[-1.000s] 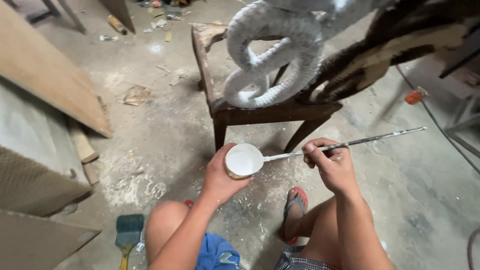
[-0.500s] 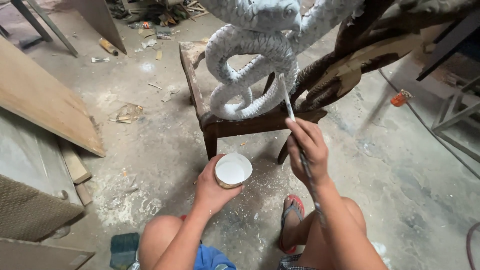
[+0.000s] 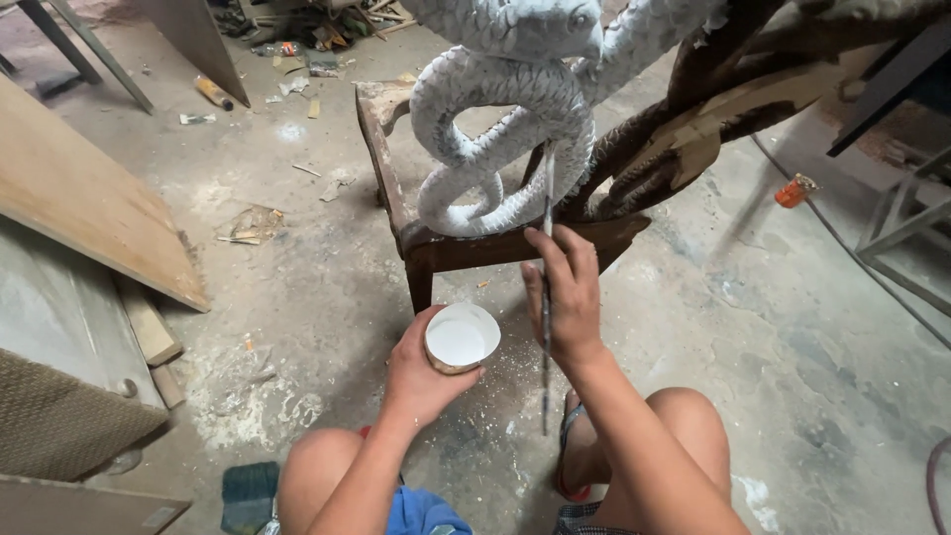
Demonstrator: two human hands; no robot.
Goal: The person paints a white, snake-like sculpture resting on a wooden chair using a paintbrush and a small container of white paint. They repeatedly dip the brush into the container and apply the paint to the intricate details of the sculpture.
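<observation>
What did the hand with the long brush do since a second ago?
The right hand swung the long brush from lying sideways at the cup of white paint to standing upright, its tip now up against the grey coiled snake carving. The left hand kept hold of the cup. The carving stayed on the wooden stool.

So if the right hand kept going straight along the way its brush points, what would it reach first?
The right hand holds a thin brush pointing up toward the coiled grey snake sculpture. Going straight on, it would likely meet the snake's lower coil first; the brush tip already looks at or very near it, though depth is unclear.
</observation>
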